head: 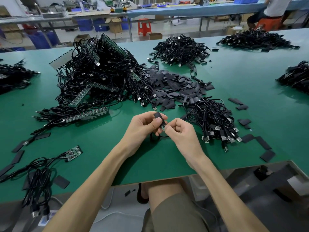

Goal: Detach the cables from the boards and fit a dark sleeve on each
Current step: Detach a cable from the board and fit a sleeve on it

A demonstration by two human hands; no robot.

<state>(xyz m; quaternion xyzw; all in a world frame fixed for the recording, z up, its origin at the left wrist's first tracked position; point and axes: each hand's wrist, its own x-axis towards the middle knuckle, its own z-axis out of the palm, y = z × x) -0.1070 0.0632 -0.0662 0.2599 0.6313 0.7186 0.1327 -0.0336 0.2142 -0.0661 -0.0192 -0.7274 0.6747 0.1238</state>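
A dark sleeve (158, 117) sits half over what seems a small green board (163, 128), black cable (154, 138) looped beneath.

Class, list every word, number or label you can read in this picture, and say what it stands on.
None can be read.
Circuit boards: any print too small.
Boxes under the far benches: any print blurred.
Dark sleeve and cable being joined: no print visible.

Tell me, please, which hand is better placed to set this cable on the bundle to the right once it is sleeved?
Right, probably. The right hand pinches the cable's end at the sleeve and lies nearer the bundle; the left hand, holding the sleeve, is farther.
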